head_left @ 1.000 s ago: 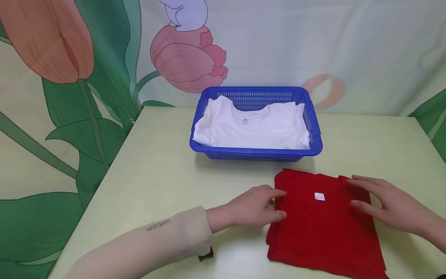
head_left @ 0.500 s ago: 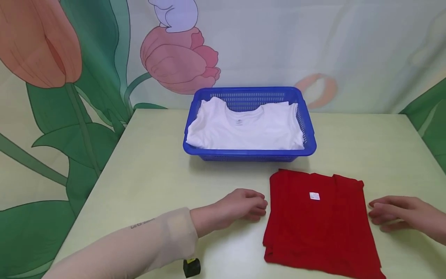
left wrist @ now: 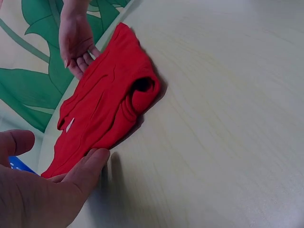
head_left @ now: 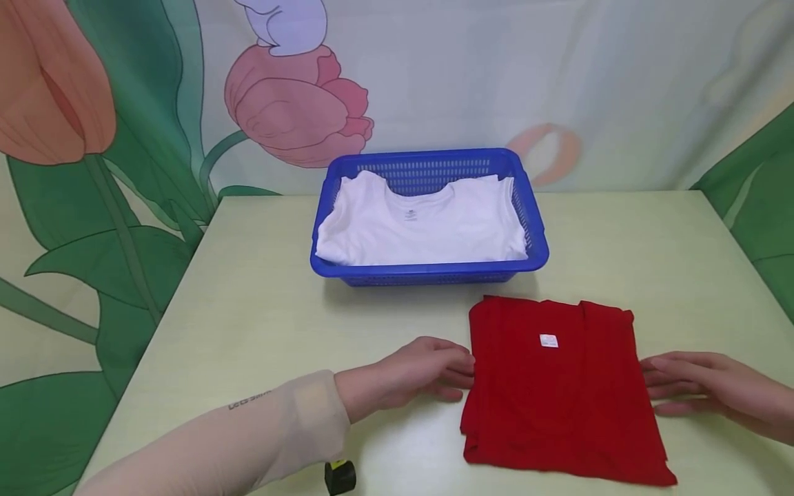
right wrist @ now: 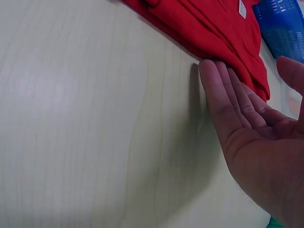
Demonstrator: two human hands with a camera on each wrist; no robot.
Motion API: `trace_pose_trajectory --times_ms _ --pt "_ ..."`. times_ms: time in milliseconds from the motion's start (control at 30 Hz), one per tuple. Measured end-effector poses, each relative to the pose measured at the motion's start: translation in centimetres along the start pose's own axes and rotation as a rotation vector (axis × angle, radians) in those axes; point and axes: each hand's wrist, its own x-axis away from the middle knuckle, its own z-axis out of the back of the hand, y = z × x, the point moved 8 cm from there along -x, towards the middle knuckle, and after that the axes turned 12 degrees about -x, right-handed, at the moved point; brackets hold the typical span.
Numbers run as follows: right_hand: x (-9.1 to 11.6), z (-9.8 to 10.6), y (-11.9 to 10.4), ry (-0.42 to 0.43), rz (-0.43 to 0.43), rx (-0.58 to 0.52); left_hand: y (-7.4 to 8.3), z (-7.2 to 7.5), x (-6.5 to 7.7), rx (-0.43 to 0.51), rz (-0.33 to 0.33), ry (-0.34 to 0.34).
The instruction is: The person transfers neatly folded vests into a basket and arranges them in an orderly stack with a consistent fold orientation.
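A folded red shirt (head_left: 558, 399) with a small white label near its neckline lies flat on the table. At its left edge, my left hand (head_left: 422, 372) touches the cloth with its fingertips. My right hand (head_left: 713, 386) meets the opposite edge, palm turned inward and fingers fairly straight. In the right wrist view, the fingertips (right wrist: 213, 78) reach the shirt's lower side, and the thumb stands apart from the cloth. From the left wrist, the folded layers and a rolled opening of the red shirt (left wrist: 104, 95) are visible, with my left hand (left wrist: 52, 190) beside it.
Behind the shirt stands a blue plastic basket (head_left: 428, 270) with a folded white shirt (head_left: 428, 231) inside. A small black and yellow object (head_left: 340, 477) sits near the left sleeve on the pale table (head_left: 260, 296). A flower-printed cloth (head_left: 446, 83) hangs behind.
Both hands have come off the top of the red shirt to its two sides, then moved inward to touch its edges. The whole scene has shifted left in the head view.
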Motion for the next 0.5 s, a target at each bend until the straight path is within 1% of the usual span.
trace_pose_trajectory --times_ms 67,167,400,500 --pt "-0.2 -0.3 -0.1 -0.008 -0.001 -0.01 -0.1 0.0 -0.1 0.008 0.003 -0.013" --pt "-0.5 -0.6 -0.4 -0.012 0.003 0.005 -0.2 0.0 -0.3 0.019 0.008 -0.023" --pt "-0.8 -1.4 -1.1 -0.034 0.024 0.002 0.2 0.1 -1.3 0.066 -0.011 0.007" --pt "-1.0 -1.7 -1.2 -0.03 0.04 0.0 0.2 -0.4 -1.7 0.069 -0.009 -0.015"
